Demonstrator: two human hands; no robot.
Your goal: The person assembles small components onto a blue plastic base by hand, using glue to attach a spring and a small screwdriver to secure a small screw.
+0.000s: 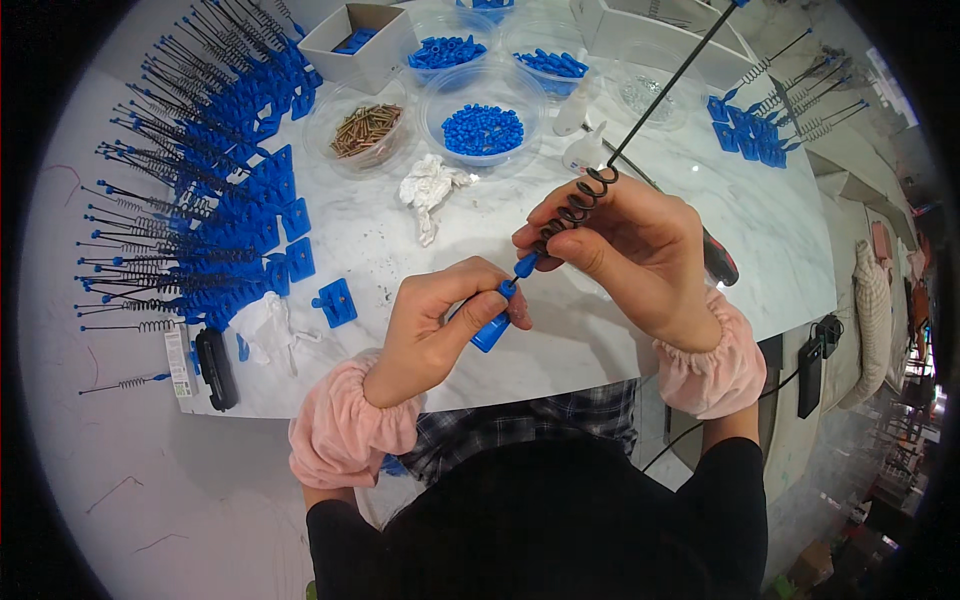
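Blue plastic piece (490, 328) pinched in my left hand (440, 325); right hand (630, 250) just above it, fingers gripping a black spring rod (600, 180) that meets the piece.

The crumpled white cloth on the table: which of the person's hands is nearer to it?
Left. The left hand lies just below the white cloth, holding a blue plastic piece. The right hand is further off to the cloth's right, gripping a coiled black spring rod.
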